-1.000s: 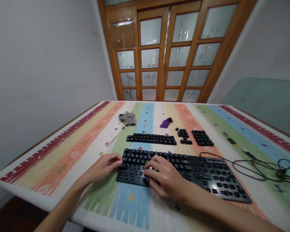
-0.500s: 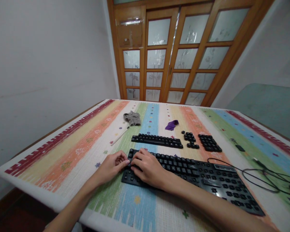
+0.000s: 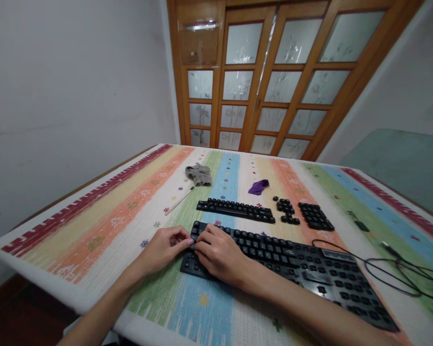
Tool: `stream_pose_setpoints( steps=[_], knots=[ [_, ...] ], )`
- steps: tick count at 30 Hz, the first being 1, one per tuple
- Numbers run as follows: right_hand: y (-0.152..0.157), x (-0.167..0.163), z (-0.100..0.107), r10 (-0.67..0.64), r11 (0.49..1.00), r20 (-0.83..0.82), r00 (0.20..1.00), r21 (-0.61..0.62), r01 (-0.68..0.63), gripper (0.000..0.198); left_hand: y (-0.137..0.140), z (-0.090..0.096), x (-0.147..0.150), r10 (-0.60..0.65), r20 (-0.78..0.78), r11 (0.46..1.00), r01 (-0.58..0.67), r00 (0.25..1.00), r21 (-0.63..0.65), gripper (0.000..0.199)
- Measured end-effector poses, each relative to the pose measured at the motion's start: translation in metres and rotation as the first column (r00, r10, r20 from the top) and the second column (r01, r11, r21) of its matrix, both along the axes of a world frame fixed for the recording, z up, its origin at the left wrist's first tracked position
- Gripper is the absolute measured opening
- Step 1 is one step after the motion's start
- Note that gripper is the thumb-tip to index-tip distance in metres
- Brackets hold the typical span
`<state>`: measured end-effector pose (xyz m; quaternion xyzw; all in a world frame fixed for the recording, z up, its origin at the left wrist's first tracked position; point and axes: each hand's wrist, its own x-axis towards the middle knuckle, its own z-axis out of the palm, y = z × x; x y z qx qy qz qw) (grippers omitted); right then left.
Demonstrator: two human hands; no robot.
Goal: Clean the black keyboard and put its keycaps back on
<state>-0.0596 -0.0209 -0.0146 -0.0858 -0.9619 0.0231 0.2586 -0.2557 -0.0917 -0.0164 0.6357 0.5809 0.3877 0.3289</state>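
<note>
Here, hands (image 3: 220,254) touch the keyboard (image 3: 299,259); legends (image 3: 254,244) illegible.

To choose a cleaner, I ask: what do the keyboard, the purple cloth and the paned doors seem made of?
Keyboard: probably black plastic, semi-gloss, as bright glints show on its body.
Purple cloth: likely matte fabric, judging by its crumpled shape; fibre unclear.
Paned doors: likely varnished wood, with orange-brown colour and sheen; panes perhaps glass, with plant patterns.
</note>
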Motion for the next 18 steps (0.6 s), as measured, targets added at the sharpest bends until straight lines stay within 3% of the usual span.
stream_pose_setpoints(
  steps=[6,18],
  knots=[
    [-0.0028,-0.0007,0.0032,-0.030,1.000,0.013,0.999,0.000,0.030,0.013,-0.0011,0.0006,0.0018,0.051,-0.080,0.998,-0.048,0.995,0.039,0.026],
    [0.0010,-0.0031,0.0036,-0.026,0.978,-0.057,0.998,-0.206,0.014,0.014,0.0008,-0.0007,0.0013,0.007,-0.061,1.000,-0.006,0.998,0.022,0.025]
  ],
)
